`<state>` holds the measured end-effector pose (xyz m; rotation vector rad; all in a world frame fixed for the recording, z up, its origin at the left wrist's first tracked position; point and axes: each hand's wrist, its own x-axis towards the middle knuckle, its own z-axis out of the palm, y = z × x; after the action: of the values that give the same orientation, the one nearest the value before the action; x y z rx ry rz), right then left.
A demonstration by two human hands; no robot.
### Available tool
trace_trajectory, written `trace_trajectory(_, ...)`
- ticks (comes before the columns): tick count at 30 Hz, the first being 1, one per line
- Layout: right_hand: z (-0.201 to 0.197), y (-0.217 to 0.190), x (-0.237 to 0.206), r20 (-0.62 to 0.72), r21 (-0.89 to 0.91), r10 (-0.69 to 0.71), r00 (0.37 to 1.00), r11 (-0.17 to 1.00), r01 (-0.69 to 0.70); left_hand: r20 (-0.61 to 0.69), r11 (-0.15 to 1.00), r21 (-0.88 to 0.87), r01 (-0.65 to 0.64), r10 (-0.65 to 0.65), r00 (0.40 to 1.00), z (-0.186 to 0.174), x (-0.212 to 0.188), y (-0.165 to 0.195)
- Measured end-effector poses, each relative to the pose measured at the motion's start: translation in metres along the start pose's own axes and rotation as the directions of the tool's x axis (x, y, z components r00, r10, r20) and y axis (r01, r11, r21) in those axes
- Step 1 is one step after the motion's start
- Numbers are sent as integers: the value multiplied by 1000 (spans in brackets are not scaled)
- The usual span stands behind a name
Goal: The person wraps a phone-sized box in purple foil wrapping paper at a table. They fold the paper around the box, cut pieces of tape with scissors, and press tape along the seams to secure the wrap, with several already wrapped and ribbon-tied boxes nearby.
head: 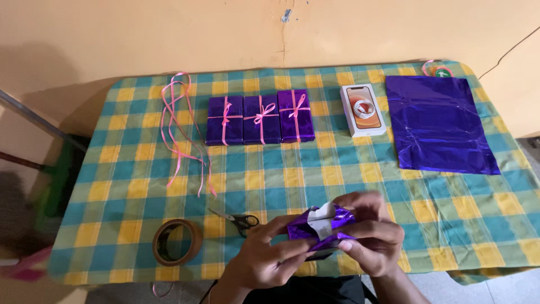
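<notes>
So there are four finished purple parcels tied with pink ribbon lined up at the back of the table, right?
Not quite: the head view shows three purple parcels tied with pink ribbon in that row, not four. Beside them lies an unwrapped white box. Another box, partly wrapped in purple foil, is between the left hand and right hand.

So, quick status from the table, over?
Both hands, left hand and right hand, folding purple foil around small box. Scissors and tape roll beside, nothing blocking.

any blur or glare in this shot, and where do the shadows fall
Head view: the right hand is motion-blurred at its fingers above the half-wrapped box; the purple foil sheet shows soft sheen, no hard glare; a broad shadow lies on the wall at left.
</notes>
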<state>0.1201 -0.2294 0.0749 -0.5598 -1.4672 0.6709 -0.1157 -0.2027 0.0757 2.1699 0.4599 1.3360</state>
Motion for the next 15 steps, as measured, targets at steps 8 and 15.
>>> trace_trajectory(8, 10, 6, -14, -130, 256, 244, 961, 945, -205, -60, 998, -12, 54, -55, 997, 6, 2, -4)
trace_trajectory(15, 14, 4, -11, -139, 178, 200, 970, 969, -174, -60, 993, -107, 55, -61, 996, 11, -8, -10)
